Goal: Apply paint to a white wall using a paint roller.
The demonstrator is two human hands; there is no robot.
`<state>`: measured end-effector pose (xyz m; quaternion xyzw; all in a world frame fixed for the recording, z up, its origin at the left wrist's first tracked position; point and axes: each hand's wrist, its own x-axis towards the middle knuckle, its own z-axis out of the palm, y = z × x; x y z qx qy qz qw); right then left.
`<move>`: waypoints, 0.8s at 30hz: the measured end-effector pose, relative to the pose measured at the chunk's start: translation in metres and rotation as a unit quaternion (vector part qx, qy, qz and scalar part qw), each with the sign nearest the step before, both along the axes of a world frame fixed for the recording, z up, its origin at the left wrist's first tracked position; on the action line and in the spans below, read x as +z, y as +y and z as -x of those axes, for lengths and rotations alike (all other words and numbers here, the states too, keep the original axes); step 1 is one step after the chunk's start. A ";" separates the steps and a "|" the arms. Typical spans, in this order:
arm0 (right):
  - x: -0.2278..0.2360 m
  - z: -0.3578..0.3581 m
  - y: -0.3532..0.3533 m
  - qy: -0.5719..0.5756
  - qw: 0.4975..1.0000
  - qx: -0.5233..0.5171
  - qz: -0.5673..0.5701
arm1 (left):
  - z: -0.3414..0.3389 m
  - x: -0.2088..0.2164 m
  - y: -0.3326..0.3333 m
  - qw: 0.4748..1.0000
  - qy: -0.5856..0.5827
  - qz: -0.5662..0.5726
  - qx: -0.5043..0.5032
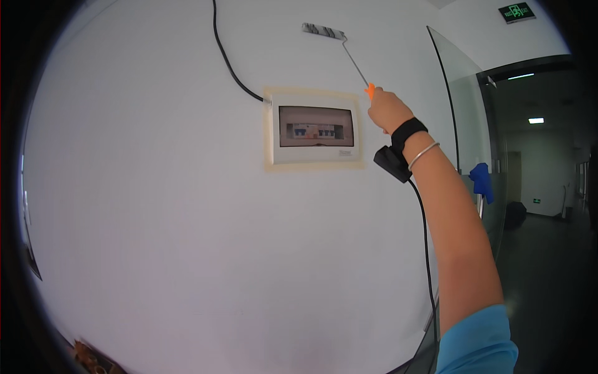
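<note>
Across most of the view, a white wall [168,249] is shown. At its right, a dark-framed doorway [529,65] is seen opening onto a dim corridor, with a glass panel [458,93] placed beside it. The right forearm [458,230], covered by a blue sleeve [479,341] at its lower end, is raised from the lower right. On the wall, a white electrical box [311,156] with a tinted window is mounted, surrounded by a pale yellow border [269,131]; a black cable [227,63] is led down to its upper left corner. A paint roller [324,31] is held above and to the right of the box, its grey-streaked cover high on the wall; whether the surface is touched cannot be told. Its orange handle [371,91] is grasped by the right hand [390,111], the fingers being curled around it; the left hand's grip cannot be told. At the wrist, a black strap [409,130] and a thin bracelet [421,153] are worn
</note>
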<state>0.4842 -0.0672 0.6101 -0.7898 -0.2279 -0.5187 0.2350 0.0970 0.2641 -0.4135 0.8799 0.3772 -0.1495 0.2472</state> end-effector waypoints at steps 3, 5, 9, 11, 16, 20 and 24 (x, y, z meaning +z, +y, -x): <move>0.028 -0.018 0.012 -0.003 1.000 -0.007 -0.009 | -0.018 0.002 0.000 1.000 0.000 -0.001 0.010; 0.047 -0.032 0.015 -0.004 1.000 -0.015 -0.016 | -0.029 0.005 0.008 1.000 -0.002 -0.007 0.012; 0.077 -0.052 0.021 -0.028 0.999 -0.038 -0.022 | -0.054 0.005 0.020 1.000 -0.005 -0.010 0.016; 0.091 -0.060 0.023 -0.030 0.999 -0.033 -0.028 | -0.067 0.006 0.026 1.000 -0.010 -0.011 0.018; 0.111 -0.067 0.028 -0.010 0.999 -0.035 -0.019 | -0.093 0.011 0.030 1.000 -0.019 -0.012 0.018; 0.105 -0.072 0.021 -0.006 0.999 -0.043 -0.011 | -0.107 0.018 0.037 0.999 -0.026 -0.019 0.012; 0.087 -0.070 0.012 -0.002 0.999 -0.040 -0.005 | -0.109 0.024 0.037 0.999 -0.029 -0.025 0.003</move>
